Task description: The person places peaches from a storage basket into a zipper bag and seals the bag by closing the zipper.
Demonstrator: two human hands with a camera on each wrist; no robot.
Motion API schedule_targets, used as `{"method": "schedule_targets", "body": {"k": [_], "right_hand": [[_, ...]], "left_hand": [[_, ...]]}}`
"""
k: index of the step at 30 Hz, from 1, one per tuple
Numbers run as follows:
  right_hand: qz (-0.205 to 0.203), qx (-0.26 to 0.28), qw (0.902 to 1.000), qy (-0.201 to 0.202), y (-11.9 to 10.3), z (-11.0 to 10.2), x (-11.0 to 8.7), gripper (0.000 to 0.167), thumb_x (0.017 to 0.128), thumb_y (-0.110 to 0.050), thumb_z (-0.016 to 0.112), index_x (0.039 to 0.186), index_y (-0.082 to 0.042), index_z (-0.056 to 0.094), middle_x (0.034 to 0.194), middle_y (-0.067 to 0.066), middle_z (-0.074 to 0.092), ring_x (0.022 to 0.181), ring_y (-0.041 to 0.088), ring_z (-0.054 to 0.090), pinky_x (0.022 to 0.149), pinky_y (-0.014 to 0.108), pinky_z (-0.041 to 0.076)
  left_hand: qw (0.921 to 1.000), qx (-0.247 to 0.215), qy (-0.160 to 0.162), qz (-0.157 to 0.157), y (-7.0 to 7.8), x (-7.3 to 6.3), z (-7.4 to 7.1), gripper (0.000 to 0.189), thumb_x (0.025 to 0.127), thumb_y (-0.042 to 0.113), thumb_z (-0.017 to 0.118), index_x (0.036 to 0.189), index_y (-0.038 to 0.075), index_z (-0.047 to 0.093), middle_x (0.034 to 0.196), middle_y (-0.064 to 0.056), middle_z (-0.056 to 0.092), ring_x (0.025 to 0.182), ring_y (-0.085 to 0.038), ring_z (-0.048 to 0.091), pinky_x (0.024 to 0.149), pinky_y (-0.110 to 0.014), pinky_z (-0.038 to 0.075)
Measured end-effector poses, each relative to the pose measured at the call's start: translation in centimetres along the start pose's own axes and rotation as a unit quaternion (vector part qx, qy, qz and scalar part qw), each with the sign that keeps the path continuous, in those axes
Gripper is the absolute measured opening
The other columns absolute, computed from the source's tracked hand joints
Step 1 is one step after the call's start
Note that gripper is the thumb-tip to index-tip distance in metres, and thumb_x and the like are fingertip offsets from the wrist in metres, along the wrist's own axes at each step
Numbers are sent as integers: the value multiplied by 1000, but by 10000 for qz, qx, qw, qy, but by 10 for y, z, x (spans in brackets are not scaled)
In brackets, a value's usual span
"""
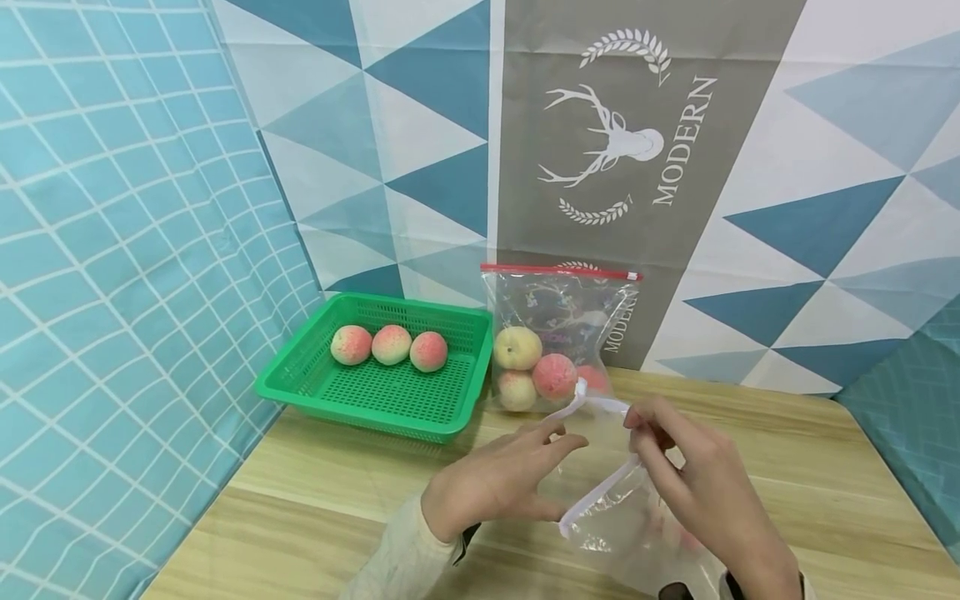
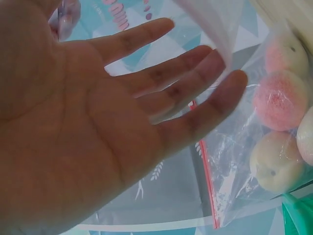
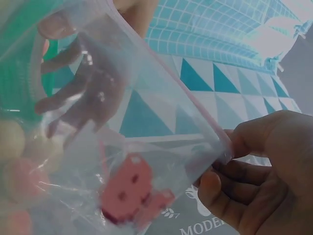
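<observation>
A clear plastic bag [image 1: 630,508] with a pale zip rim is held upright over the table, its mouth apart. My right hand [image 1: 701,475] pinches that rim between thumb and fingers, also plain in the right wrist view [image 3: 274,176]. My left hand [image 1: 502,475] is at the mouth's left side, fingers spread and fairly straight. In the left wrist view, the bag's edge crosses near the fingertips of this hand [image 2: 93,127]; whether they press on it I cannot tell. A red cartoon print [image 3: 129,188] shows on the bag. Its lower part is partly hidden by my right hand.
Behind stands a second clear bag [image 1: 551,308] with a red zip, holding several peaches [image 1: 555,377]. To its left, a green basket [image 1: 375,425] contains three peaches [image 1: 391,344] in a row. A patterned cloth backdrop [image 1: 435,125] rises behind the wooden table [image 1: 300,492].
</observation>
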State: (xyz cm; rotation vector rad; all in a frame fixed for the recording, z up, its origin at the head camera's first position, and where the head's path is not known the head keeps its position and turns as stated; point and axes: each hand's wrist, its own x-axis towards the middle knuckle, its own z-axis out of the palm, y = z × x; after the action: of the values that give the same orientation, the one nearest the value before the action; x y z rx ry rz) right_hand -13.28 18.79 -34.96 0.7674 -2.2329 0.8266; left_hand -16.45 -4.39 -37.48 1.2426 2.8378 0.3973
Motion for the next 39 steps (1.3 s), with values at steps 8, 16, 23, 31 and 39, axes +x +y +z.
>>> {"method": "schedule_targets", "body": {"k": [8, 16, 23, 31, 39], "right_hand": [[59, -143, 9999, 29, 6, -5, 0, 29, 83, 12, 65, 92, -15, 67, 76, -13, 61, 64, -2, 50, 56, 11, 41], [248, -256, 9994, -48, 5, -7, 1, 27, 85, 10, 65, 91, -15, 67, 75, -13, 61, 63, -2, 49, 53, 11, 39], [319, -361, 9988, -71, 4, -7, 1, 26, 85, 9, 65, 91, -16, 67, 75, -14, 60, 63, -2, 49, 52, 11, 39], [392, -392, 9984, -84, 4, -8, 0, 26, 85, 9, 66, 92, -17, 67, 76, -15, 60, 64, -2, 50, 51, 12, 39], [369, -407, 9985, -31, 4, -8, 0, 27, 84, 9, 65, 91, -17, 67, 75, -16, 59, 63, -2, 50, 51, 12, 38]], "left_hand": [[9958, 307, 638, 577, -2, 3, 0, 54, 92, 39, 72, 137, 15, 55, 133, -3, 57, 117, -14, 58, 95, -25, 49], [9869, 359, 1310, 873, 1, 0, -6, 39, 95, 32, 69, 129, 13, 62, 125, -1, 61, 109, -12, 60, 91, -22, 50], [9849, 304, 1488, 827, -1, -1, -13, 36, 96, 32, 67, 127, 15, 62, 122, 2, 60, 101, -9, 60, 85, -20, 51], [9846, 303, 1575, 696, -5, -4, -16, 36, 97, 32, 66, 128, 17, 61, 131, 3, 57, 110, -10, 58, 88, -25, 51], [9829, 35, 1694, 724, -10, -6, -20, 37, 96, 27, 67, 130, 14, 60, 130, 0, 59, 111, -12, 59, 91, -26, 50]]}}
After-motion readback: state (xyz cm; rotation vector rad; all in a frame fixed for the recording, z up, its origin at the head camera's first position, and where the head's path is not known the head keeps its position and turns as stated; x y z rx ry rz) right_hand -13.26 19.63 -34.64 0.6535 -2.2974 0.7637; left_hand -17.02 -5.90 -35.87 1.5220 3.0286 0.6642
